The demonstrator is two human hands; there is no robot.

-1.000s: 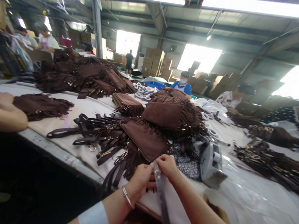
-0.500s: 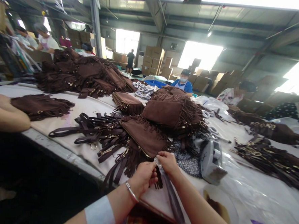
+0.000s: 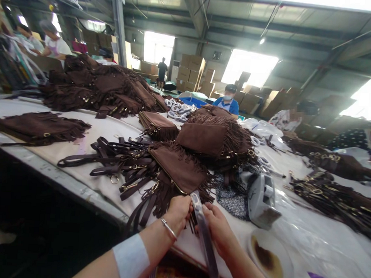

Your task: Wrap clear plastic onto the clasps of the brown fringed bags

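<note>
A dark strap in a clear plastic sleeve (image 3: 205, 241) hangs down between my hands, its top end in front of a brown fringed bag (image 3: 182, 166). My left hand (image 3: 180, 212), with a metal bracelet at the wrist, is closed at the left edge of the sleeve's top. On the sleeve's right side, my right hand (image 3: 216, 224) pinches it a little lower, thumb and fingers together. Brown straps with gold clasps (image 3: 133, 165) lie left of the bag. Behind it sits a stack of fringed bags (image 3: 204, 136).
A white tape dispenser (image 3: 263, 200) stands on patterned cloth at the right, with a round dish (image 3: 269, 255) nearer me. Another fringed bag (image 3: 38, 128) lies at the left, a person's hand at its edge. Several people are around the table (image 3: 104, 130).
My right hand has moved down along the sleeve, and the sleeve's top now shows. At the left, the other person's arm has drawn back, leaving a hand at the bag's edge.
</note>
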